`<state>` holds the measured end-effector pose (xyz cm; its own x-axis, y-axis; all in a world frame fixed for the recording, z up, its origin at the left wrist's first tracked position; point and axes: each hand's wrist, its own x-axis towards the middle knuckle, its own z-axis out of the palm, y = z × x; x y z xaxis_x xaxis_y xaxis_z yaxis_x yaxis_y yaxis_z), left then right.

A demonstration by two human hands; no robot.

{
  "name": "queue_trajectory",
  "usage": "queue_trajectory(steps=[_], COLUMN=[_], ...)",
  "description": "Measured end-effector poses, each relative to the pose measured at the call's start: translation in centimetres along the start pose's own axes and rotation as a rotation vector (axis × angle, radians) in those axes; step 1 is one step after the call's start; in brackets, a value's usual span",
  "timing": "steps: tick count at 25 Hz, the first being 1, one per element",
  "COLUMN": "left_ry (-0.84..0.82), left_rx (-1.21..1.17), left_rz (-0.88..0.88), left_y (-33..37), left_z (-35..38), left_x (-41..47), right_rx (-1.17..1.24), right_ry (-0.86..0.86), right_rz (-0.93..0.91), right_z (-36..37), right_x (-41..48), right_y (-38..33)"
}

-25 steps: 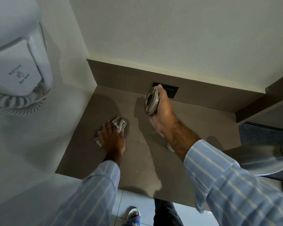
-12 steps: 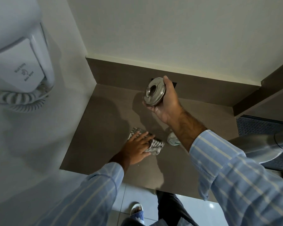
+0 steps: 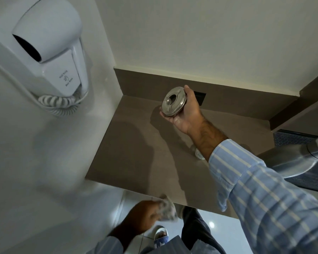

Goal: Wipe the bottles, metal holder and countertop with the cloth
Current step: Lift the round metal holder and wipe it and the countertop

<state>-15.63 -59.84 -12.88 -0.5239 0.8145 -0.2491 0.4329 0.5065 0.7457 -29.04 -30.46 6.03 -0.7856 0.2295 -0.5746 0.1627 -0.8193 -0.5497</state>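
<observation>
My right hand holds the round metal holder tilted above the back of the brown countertop, its ringed face turned toward me. My left hand is blurred, just off the counter's front edge, gripping the crumpled striped cloth. A small clear bottle lies on the counter, mostly hidden behind my right forearm.
A white wall-mounted hair dryer with a coiled cord hangs on the left wall. A chrome faucet reaches in from the right over a dark basin. A dark socket sits in the backsplash. Tiled floor and my sandalled foot show below.
My left hand swept the cloth across the counter from left to middle, then pulled it back off the front edge. My right hand lifted the metal holder slightly and kept hold of it.
</observation>
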Motion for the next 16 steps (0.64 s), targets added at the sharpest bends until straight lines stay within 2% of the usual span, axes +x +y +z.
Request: queue_trajectory(steps=[1,2,3,4,5,6,8,9,11,13,16], left_ry=[0.129,0.327,0.517,0.647,0.715,0.726,0.602,0.534,0.515,0.468,0.219], left_rx=[-0.225,-0.413,-0.515,-0.498,-0.361,-0.147,0.306,0.431,0.447,0.394,0.512], left_rz=[-0.190,-0.355,-0.451,-0.483,-0.461,-0.436,-0.447,-0.481,-0.543,-0.525,-0.191], left_y=[0.7,1.2,1.4,1.3,1.1,0.8,-1.0,-1.5,-0.8,1.2,3.1], left_z=[-1.0,-2.3,-3.8,-5.5,-7.1,-8.6,-9.1,-8.4,-5.7,-4.1,-3.5], left_x=[0.8,2.4,4.7,7.0,9.4,11.6,14.5,15.3,16.4,18.8,23.4], right_rx=[-0.001,-0.004,0.000,0.004,0.004,0.003,0.013,0.018,0.023,0.020,0.008], right_ry=[-0.002,0.000,0.005,0.011,0.014,0.016,0.023,0.025,0.042,0.064,0.067], right_rz=[-0.007,-0.017,-0.026,-0.036,-0.044,-0.048,-0.045,-0.048,-0.054,-0.051,-0.055], right_z=[-0.2,-0.4,-0.7,-1.0,-1.4,-1.8,-2.8,-3.4,-4.6,-5.2,-5.7], right_x=[-0.2,-0.2,-0.3,-0.4,-0.4,-0.3,-0.1,0.1,0.7,1.1,1.5], right_y=[-0.2,-0.4,-0.7,-1.1,-1.5,-1.9,-2.5,-2.9,-3.7,-4.2,-4.8])
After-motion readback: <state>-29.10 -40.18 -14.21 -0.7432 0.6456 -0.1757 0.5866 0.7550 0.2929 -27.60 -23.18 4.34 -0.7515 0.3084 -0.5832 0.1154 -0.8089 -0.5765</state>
